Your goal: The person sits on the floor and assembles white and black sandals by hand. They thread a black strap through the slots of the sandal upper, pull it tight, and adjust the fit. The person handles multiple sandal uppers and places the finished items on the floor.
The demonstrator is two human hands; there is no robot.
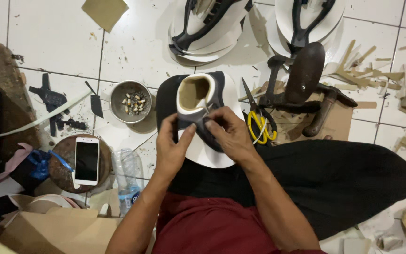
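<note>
We look steeply down from our head, close above both hands' shared grip on the white-and-black shoe upper (198, 101); white tiled floor (52, 42) spreads beyond it, our lap beneath.

Yellow-handled scissors (261, 123), a white phone (86, 161), a metal bowl (118, 91) and a plastic bottle (127, 181) lie on the tiled floor (48, 37).

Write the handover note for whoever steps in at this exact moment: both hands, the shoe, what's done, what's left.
Left hand: steadies the shoe upper from its near side.
Right hand: pinches the upper's dark edge on the white sole piece.
The shoe rests on the lap; yellow-handled scissors and a hammer lie to the right on the floor.
Done: upper sits on the sole piece.
Left: cannot tell how far it is attached.
</note>
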